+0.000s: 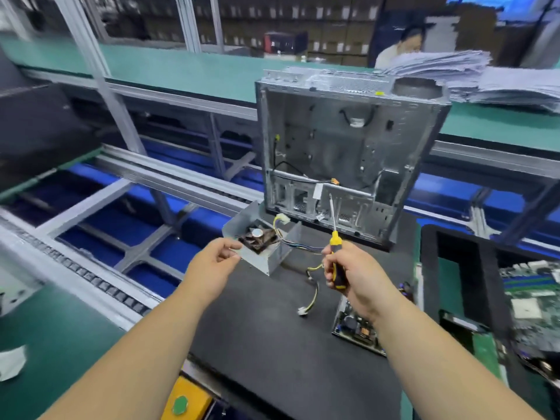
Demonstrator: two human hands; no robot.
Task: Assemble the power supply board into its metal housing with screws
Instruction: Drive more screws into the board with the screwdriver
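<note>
Currently left hand (216,256) pinches the metal housing (262,245) edge; right hand (353,275) grips a screwdriver (335,247); loose wires (312,278) could snag.

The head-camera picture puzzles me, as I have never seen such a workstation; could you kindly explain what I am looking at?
There is no machine here: a person wears a camera on the head, so you look forward and down along both bare arms. The left hand pinches the near edge of a small metal housing with a fan inside. The right hand has its grip on a yellow-and-black screwdriver, tip pointing up. Both work over a black mat. Behind stands an open computer case. The power supply board lies on the mat under the right wrist, not yet in the housing, with loose wires beside it.
</note>
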